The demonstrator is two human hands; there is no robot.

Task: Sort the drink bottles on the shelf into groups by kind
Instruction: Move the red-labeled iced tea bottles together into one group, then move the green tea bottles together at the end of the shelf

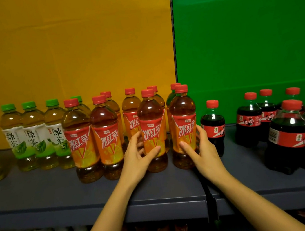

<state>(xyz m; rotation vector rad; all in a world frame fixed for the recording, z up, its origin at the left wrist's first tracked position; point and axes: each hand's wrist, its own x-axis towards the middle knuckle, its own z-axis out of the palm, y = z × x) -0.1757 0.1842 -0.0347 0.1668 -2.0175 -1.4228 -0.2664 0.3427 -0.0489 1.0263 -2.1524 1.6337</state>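
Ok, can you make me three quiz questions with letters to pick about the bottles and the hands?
1. Where do the cola bottles stand? A) right of the iced tea B) left of the green tea C) on the floor
2. What colour are the green tea bottles' caps? A) red B) green C) blue
3. What is the left hand doing? A) hanging free B) holding an iced tea bottle C) holding a cola

A: cola stands rightmost on the shelf. B: caps look green. B: fingers wrap its label.

"绿茶" green-tea labels [32, 138]; "冰红茶" iced-tea labels [152, 132]
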